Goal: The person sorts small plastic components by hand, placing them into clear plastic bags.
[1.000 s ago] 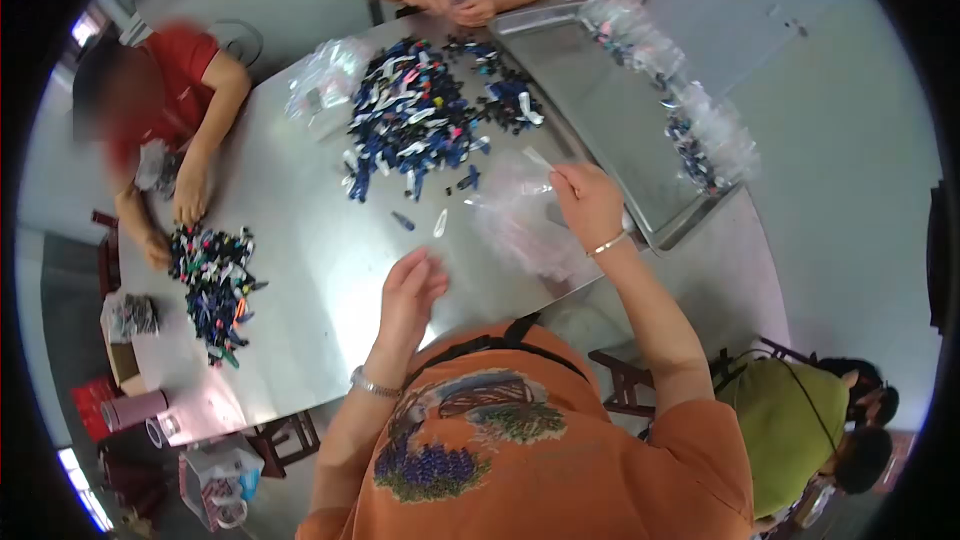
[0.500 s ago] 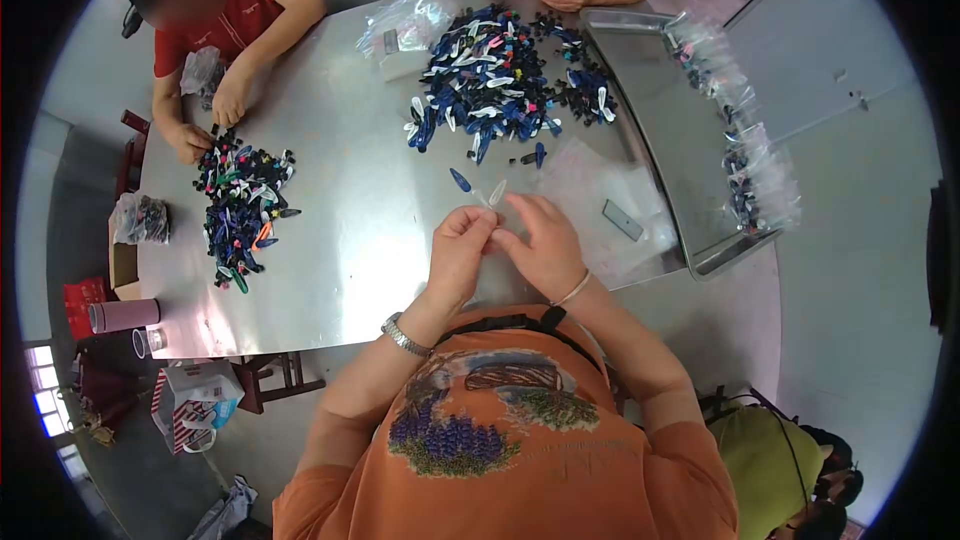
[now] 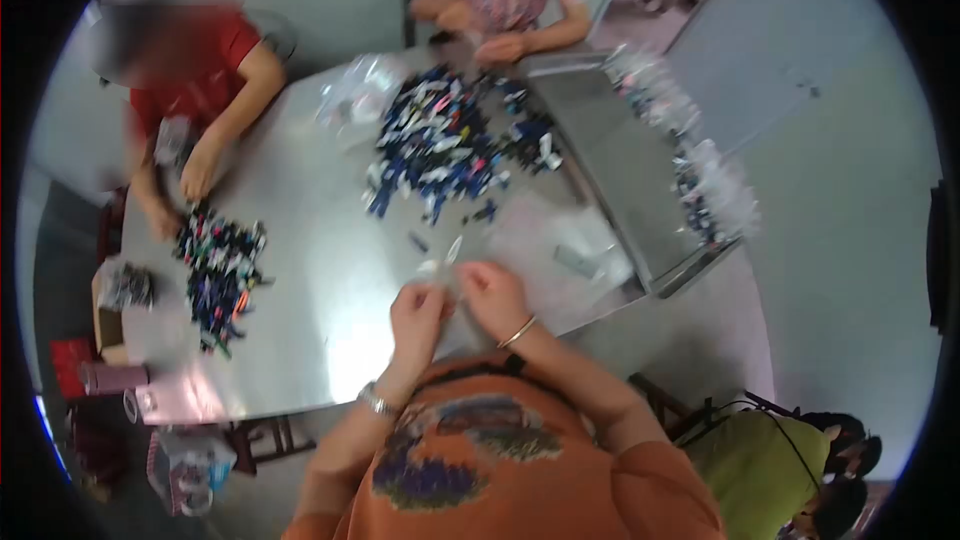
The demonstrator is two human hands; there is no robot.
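My left hand (image 3: 418, 316) is closed near the front of the metal table (image 3: 290, 290), and what it pinches is too small and blurred to name. To its right, my right hand (image 3: 490, 298) has curled fingers, smeared by motion. Just above my hands lie a white clip (image 3: 454, 248) and a dark blue clip (image 3: 418, 242), with a small pale item (image 3: 429, 267) near my left fingertips. A large pile of blue, black and white clips (image 3: 435, 140) spreads beyond them.
Clear plastic bags (image 3: 540, 250) lie right of my hands beside a metal tray (image 3: 630, 180). Filled bags (image 3: 700, 170) line its far edge. A person in red (image 3: 200, 80) works at another pile (image 3: 220, 270); a second person (image 3: 505, 0) sits opposite.
The view has tilted and shifted, so the table appears lower and further left. My hands have moved apart, a gap now showing between them.
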